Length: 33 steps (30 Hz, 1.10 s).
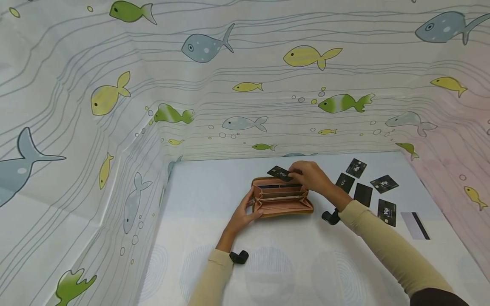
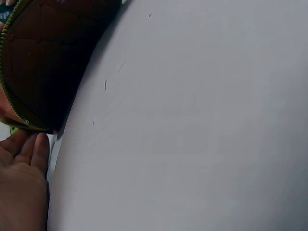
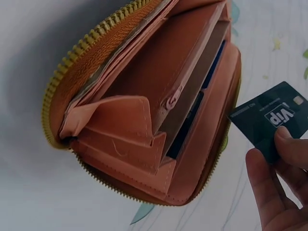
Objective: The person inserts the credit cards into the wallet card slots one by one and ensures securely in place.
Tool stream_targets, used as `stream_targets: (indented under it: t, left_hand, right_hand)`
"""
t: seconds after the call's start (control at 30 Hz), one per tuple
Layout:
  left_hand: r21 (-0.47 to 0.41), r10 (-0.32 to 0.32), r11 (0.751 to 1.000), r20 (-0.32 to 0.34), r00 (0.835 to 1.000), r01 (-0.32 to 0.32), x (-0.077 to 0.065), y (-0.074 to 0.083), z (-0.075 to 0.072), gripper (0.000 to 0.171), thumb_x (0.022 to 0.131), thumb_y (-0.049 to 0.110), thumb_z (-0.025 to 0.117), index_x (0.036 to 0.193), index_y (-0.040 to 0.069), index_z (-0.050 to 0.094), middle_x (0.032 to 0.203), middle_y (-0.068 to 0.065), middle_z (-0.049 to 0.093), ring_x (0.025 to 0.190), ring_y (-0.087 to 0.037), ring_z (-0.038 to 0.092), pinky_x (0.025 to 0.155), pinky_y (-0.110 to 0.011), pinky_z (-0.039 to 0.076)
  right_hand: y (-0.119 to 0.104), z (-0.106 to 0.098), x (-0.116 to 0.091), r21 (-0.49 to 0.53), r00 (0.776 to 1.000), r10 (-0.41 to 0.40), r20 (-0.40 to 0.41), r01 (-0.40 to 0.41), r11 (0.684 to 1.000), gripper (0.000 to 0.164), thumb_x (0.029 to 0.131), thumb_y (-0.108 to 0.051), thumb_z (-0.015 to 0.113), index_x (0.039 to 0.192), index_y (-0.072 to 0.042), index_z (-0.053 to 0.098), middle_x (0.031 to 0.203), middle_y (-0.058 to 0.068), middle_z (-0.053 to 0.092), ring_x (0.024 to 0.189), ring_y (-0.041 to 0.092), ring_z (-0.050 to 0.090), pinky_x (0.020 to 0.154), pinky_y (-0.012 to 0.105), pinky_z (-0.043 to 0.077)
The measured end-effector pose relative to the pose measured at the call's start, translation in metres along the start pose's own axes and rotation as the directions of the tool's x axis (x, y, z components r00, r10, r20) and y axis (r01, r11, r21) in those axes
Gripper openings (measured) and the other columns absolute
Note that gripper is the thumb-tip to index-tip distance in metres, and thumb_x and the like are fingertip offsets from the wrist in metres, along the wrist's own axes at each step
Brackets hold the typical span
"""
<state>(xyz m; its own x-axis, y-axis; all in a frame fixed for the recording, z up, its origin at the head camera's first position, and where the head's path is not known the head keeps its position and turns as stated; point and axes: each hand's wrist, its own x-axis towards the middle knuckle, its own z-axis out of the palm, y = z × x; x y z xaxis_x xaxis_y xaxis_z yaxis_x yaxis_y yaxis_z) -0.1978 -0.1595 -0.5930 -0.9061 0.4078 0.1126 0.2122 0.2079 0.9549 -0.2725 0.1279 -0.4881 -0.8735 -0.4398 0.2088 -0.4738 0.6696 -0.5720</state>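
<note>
A brown zip-around wallet (image 1: 283,209) lies unzipped on the table, its peach-coloured compartments facing up. My left hand (image 1: 239,217) grips its left end, thumb at the front edge; in the left wrist view the fingertips (image 2: 42,144) meet the zip's end. Just past the wallet's far edge, my right hand (image 1: 311,176) pinches a black Vip card (image 3: 257,110) between thumb and fingers. The card tilts over that edge, outside the slots. Dark blue pieces (image 3: 186,127) show inside the slots along the far panel.
Several black cards lie to the right of the wallet, among them a Vip card (image 1: 387,212) and a plain-faced one (image 1: 363,194). A grey card with a dark stripe (image 1: 411,225) sits near the table's right edge. Fish-patterned sheeting (image 1: 214,93) rises behind the table (image 1: 291,272).
</note>
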Motion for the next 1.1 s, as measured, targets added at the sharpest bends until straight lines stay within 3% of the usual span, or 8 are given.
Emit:
stream_targets:
  t: [0.17,0.63,0.9,1.1]
  left_hand:
    - [-0.01,-0.004,1.0,0.008,1.0,0.004,-0.001,0.001,0.0,0.088,0.092,0.006,0.066,0.16,0.001,0.01,0.162,-0.023,0.026,0.148,-0.039,0.029,0.117,-0.061,0.029]
    - [0.022,-0.016,1.0,0.011,1.0,0.016,0.0,0.002,0.0,0.089,0.093,0.009,0.067,0.16,0.002,0.01,0.164,-0.019,0.023,0.15,-0.035,0.028,0.119,-0.056,0.03]
    - [0.017,-0.013,1.0,0.001,1.0,0.013,0.0,0.002,0.001,0.089,0.092,0.007,0.068,0.16,0.003,0.011,0.164,-0.019,0.023,0.149,-0.036,0.029,0.119,-0.057,0.03]
    - [0.019,0.003,1.0,0.001,1.0,-0.003,0.0,0.004,0.001,0.09,0.091,0.005,0.068,0.16,0.001,0.01,0.163,-0.022,0.024,0.149,-0.039,0.029,0.118,-0.059,0.031]
  right_hand:
    - [0.0,0.01,0.005,-0.019,0.999,-0.05,-0.003,0.05,0.999,0.007,0.091,-0.01,0.073,0.097,-0.006,0.074,0.087,0.005,0.073,0.07,0.01,0.063,0.06,0.026,0.053]
    - [-0.001,0.025,0.017,-0.05,0.998,-0.054,0.023,0.055,0.997,0.01,0.092,-0.012,0.072,0.099,-0.006,0.076,0.096,0.008,0.075,0.081,0.016,0.068,0.069,0.033,0.057]
    - [-0.001,0.03,0.02,-0.074,0.994,-0.104,0.026,0.106,0.992,0.01,0.092,-0.01,0.072,0.099,-0.005,0.075,0.098,0.009,0.075,0.088,0.021,0.071,0.074,0.036,0.059]
    - [-0.001,0.034,0.022,-0.093,0.996,-0.088,0.034,0.091,0.992,0.009,0.092,-0.011,0.073,0.099,-0.006,0.075,0.099,0.008,0.075,0.089,0.021,0.072,0.076,0.036,0.059]
